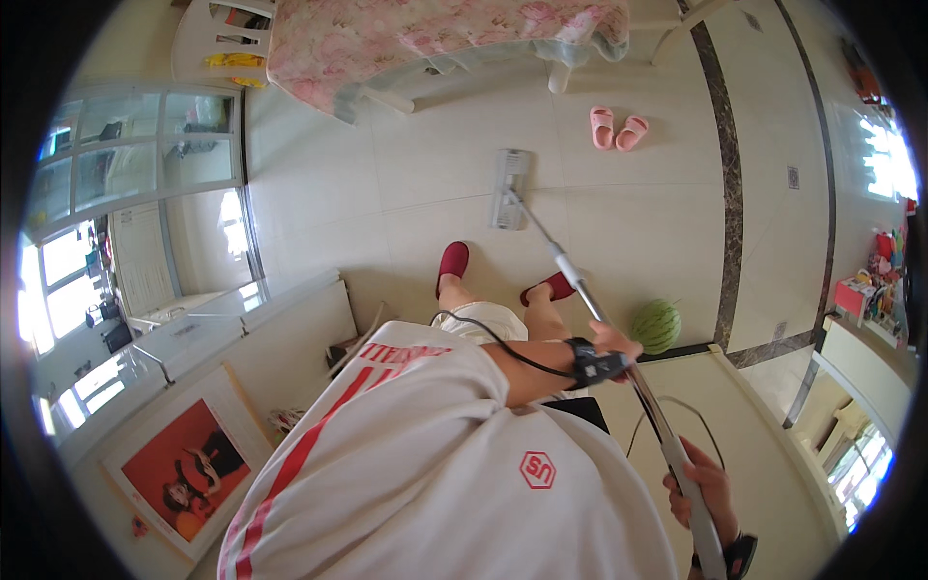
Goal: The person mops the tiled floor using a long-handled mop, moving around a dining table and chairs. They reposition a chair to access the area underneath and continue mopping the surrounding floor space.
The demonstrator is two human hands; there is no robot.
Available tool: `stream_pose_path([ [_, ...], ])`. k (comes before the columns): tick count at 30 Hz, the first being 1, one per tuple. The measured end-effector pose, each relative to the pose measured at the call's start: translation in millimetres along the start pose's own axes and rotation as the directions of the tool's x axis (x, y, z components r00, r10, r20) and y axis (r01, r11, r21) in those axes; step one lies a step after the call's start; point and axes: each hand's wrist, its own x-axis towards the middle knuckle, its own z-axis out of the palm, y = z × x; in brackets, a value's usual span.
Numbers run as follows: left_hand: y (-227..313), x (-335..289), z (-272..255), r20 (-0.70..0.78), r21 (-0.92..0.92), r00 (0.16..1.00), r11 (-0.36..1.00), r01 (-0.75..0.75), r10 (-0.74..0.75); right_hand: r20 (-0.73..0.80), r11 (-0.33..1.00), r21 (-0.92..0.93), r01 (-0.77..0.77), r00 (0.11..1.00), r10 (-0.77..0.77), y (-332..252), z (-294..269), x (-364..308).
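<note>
A flat mop with a grey rectangular head (504, 198) rests on the tiled floor ahead of my feet. Its silver pole (577, 275) slants back to my right side. My left hand (614, 343) reaches across my body and is closed round the middle of the pole. Lower down, my right hand (704, 488) grips the pole near its upper end. Both wrists carry black straps with devices, and a black cable runs along my left forearm. My feet, in dark red slippers (453, 263), stand just behind the mop head.
A green watermelon (657, 327) sits on the floor right of the pole. Pink sandals (616, 129) lie ahead right, near a table with a floral cloth (435, 34). A white cabinet (309, 319) and a poster (188, 469) stand at left. Glass doors (145, 145) are farther left.
</note>
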Motion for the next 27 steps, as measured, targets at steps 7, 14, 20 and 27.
stream_pose_path([
  [7, 11.3, 25.2, 170.4, 0.575, 0.128, 0.776, 0.966, 0.225, -0.257, -0.134, 0.992, 0.073, 0.100, 0.987, -0.090, -13.1, -60.0, -66.2],
  [14, 36.1, -87.9, 129.3, 0.363, -0.064, 0.882, 0.952, -0.299, 0.302, -0.133, 0.988, -0.021, 0.150, 0.979, -0.152, -37.2, -56.2, -81.3],
  [20, 19.1, -173.2, 43.5, 0.106, -0.170, 0.887, 0.887, -0.430, 0.450, -0.112, 0.917, -0.389, 0.091, 0.983, -0.145, -33.5, -11.1, -105.7],
  [27, -17.5, -134.9, -91.2, 0.216, -0.510, 0.883, 0.820, -0.262, 0.417, 0.106, 0.815, -0.579, -0.035, 0.987, 0.118, -31.2, 73.9, -51.2],
])
